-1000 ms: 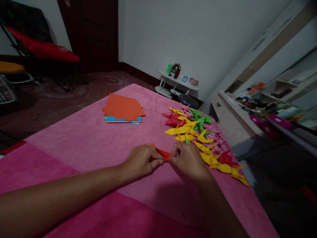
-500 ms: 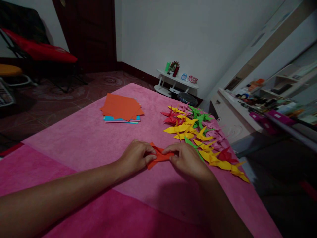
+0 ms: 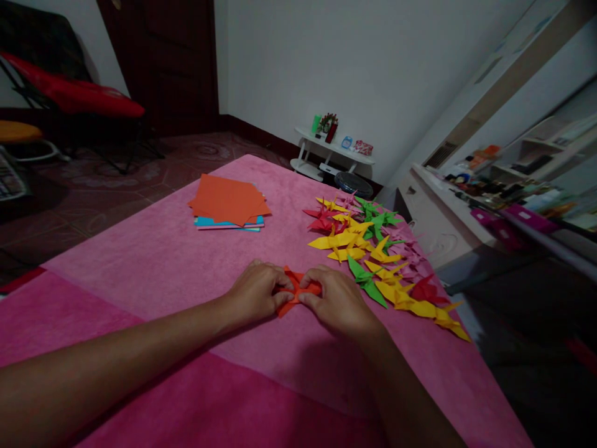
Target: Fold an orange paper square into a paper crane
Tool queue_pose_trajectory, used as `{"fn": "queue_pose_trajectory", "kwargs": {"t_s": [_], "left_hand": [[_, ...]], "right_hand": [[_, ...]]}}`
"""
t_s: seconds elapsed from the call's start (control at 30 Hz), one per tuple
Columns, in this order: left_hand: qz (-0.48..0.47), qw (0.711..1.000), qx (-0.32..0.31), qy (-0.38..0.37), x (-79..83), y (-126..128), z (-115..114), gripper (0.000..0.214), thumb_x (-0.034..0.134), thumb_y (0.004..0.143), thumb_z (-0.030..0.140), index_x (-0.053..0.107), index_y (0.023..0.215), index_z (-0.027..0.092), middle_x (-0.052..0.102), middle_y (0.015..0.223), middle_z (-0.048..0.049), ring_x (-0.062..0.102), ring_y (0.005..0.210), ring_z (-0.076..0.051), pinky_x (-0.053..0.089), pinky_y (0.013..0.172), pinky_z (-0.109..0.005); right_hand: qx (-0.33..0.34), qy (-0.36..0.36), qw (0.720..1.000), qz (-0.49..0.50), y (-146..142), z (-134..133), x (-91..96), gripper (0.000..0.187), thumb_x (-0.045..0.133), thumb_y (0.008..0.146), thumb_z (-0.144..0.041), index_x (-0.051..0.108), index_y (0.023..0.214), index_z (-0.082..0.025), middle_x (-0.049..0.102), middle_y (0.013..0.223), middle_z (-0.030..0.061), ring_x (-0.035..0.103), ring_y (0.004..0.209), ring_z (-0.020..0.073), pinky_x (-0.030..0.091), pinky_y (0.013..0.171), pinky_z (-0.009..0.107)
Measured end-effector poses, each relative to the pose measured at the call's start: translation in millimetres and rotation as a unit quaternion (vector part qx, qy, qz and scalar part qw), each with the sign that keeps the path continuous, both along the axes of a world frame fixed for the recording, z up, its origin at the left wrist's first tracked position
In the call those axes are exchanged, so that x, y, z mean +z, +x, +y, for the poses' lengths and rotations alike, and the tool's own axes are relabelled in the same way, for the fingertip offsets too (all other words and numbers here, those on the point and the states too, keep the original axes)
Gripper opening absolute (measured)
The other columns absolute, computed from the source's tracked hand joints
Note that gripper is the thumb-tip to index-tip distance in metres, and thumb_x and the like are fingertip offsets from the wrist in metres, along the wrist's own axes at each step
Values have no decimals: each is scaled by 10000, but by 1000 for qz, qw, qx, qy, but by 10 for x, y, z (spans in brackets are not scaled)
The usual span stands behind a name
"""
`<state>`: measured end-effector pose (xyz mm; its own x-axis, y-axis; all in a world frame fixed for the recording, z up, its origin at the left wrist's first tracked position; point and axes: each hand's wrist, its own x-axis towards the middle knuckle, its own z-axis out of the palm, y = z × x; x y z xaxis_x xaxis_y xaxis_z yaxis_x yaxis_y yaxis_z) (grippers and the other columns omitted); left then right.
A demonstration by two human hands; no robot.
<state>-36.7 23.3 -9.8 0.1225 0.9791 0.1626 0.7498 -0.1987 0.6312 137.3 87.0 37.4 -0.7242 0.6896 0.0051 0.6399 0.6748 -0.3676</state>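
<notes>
A small piece of folded orange origami paper [image 3: 295, 283] lies low over the pink-covered table, with both hands on it. My left hand [image 3: 261, 289] pinches its left part between thumb and fingers. From the other side my right hand [image 3: 333, 298] grips the right part, its thumb and fingertips close to the middle. Part of the paper is hidden behind the fingers. To the right of my right hand lies a green paper crane [image 3: 367, 283], among several yellow paper cranes [image 3: 345, 241].
A stack of orange and other coloured paper sheets [image 3: 228, 199] rests at the far left of the pink tablecloth [image 3: 153, 261]. More cranes, including red ones [image 3: 426, 290], line the right edge. A white shelf [image 3: 336, 148] and a cluttered dresser [image 3: 448, 205] stand beyond.
My right hand has shifted left along the orange paper, closer to my left hand, uncovering more of the green crane. My left hand has stayed nearly in place.
</notes>
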Motion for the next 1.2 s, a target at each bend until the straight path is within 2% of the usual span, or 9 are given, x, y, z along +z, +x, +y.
{"fn": "queue_pose_trajectory", "kwargs": {"t_s": [0.17,0.33,0.5,0.7,0.87,1.0,1.2], "left_hand": [[13,1000,-14,-4,-34,-9,15,150,663,777,294,678,660,202,650,684,8,557,688,-144,345,679,-264],[10,1000,-6,-5,-55,16,0,146,652,783,273,663,655,204,627,680,12,553,720,-151,334,696,-267],[27,1000,2,-8,-36,38,-19,227,637,802,306,624,610,185,612,670,0,548,725,-161,331,698,-280],[48,999,10,-11,1,71,-41,215,603,827,321,636,658,193,644,732,-22,562,791,-198,330,735,-322],[57,997,44,9,-15,106,-69,149,629,798,330,659,736,199,663,760,-40,570,782,-220,340,743,-349],[33,998,45,2,-10,101,-77,103,609,806,288,676,804,210,674,769,-28,576,783,-208,342,743,-337],[31,997,68,7,-20,118,-80,53,623,772,256,647,770,209,655,716,-9,561,725,-188,330,703,-321]], "right_hand": [[6,-17,1000,12,2,18,-14,76,667,746,-176,649,811,-210,629,856,-5,556,770,135,332,672,242],[16,-35,999,-8,-19,18,4,20,649,759,-170,655,752,-188,589,812,2,540,746,130,327,659,242],[22,-31,999,-28,-32,13,16,98,629,784,-177,640,687,-172,560,773,4,522,714,124,312,631,247],[29,-12,999,-40,-48,0,-3,145,609,809,-196,633,667,-172,572,782,14,523,706,125,317,623,249],[22,32,998,-58,-70,-24,-37,115,619,788,-192,650,679,-172,594,795,26,533,712,136,321,638,265],[25,39,997,-68,-84,-41,-35,98,613,785,-187,671,708,-172,618,828,39,553,744,147,330,656,268],[21,55,995,-80,-116,-57,-36,98,603,786,-194,687,739,-172,633,863,63,556,758,165,339,679,286]]}}
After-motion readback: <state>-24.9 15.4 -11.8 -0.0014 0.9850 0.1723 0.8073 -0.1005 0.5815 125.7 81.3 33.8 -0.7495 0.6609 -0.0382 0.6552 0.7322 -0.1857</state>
